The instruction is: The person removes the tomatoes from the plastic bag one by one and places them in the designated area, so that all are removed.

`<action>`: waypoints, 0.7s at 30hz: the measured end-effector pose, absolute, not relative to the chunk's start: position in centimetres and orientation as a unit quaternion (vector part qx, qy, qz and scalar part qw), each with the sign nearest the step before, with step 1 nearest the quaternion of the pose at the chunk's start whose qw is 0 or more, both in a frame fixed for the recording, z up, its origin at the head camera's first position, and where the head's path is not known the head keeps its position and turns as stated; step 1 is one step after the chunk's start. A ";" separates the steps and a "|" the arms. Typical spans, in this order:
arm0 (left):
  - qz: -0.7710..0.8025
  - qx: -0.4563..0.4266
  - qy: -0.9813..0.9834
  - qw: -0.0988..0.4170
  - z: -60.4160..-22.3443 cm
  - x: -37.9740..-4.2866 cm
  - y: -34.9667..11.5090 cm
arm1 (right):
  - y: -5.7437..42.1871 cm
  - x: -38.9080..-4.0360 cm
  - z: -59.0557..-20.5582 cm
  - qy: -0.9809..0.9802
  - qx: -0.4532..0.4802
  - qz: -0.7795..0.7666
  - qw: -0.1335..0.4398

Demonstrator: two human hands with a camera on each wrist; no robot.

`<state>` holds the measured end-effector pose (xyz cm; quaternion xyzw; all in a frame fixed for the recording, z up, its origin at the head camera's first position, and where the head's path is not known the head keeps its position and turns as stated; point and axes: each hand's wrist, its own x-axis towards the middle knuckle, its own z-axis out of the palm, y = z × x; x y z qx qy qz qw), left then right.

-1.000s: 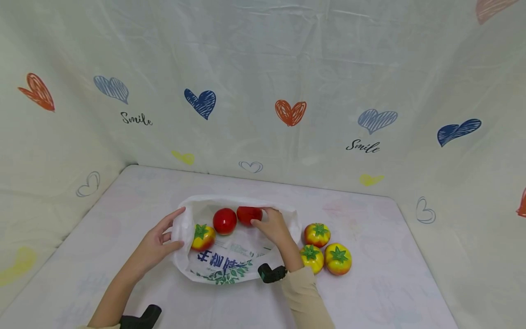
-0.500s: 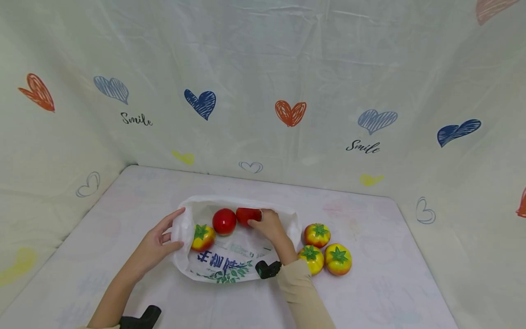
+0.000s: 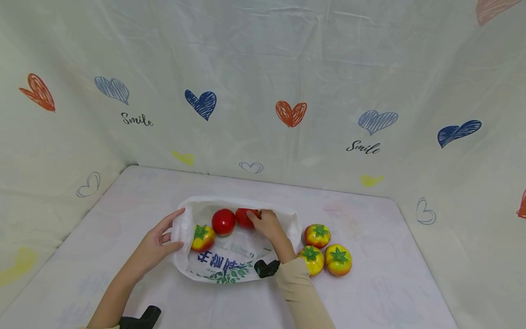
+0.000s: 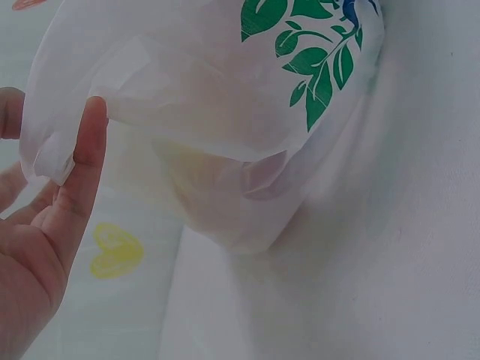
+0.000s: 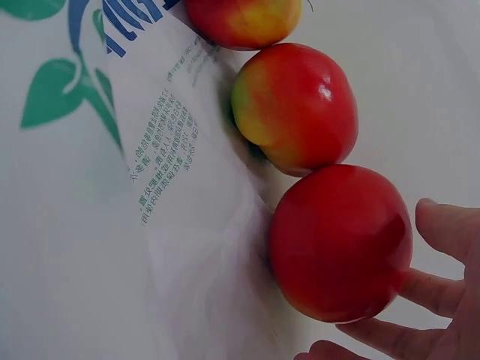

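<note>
A white plastic bag (image 3: 242,240) with blue lettering and green leaves lies spread wide on the table. Three glossy toy tomatoes are inside: a yellow-red one (image 3: 203,238) with a green calyx, a red one (image 3: 223,222) in the middle and a red one (image 3: 244,218) at the right. My right hand (image 3: 271,227) reaches in around the rightmost one. In the right wrist view the fingers (image 5: 390,337) touch this toy tomato (image 5: 341,244) and the thumb stands slightly off it. My left hand (image 3: 154,244) rests against the bag's left side, its fingers straight and spread.
Three more yellow-red toy tomatoes (image 3: 338,260) sit in a cluster on the table (image 3: 390,292) just right of the bag, close to my right forearm. A white curtain (image 3: 255,55) printed with hearts rises behind the table's back edge.
My right hand has moved slightly left and down inside the bag, and its thumb has shifted over the rightmost red toy tomato, which sits slightly further left. My left hand stays in place.
</note>
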<state>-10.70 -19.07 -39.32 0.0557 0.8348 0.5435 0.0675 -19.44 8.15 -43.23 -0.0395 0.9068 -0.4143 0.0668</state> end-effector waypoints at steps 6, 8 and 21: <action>0.548 0.053 0.832 0.069 -39.4 -10.8 -19.1 | 8.2 -19.3 -43.2 0.903 -0.034 -0.422 0.072; 0.547 0.051 0.832 0.070 -39.3 -10.8 -19.1 | 8.2 -19.2 -43.2 0.900 -0.033 -0.426 0.079; 0.549 0.049 0.831 0.076 -39.3 -10.7 -19.2 | 7.7 -18.6 -43.1 0.897 -0.043 -0.422 0.121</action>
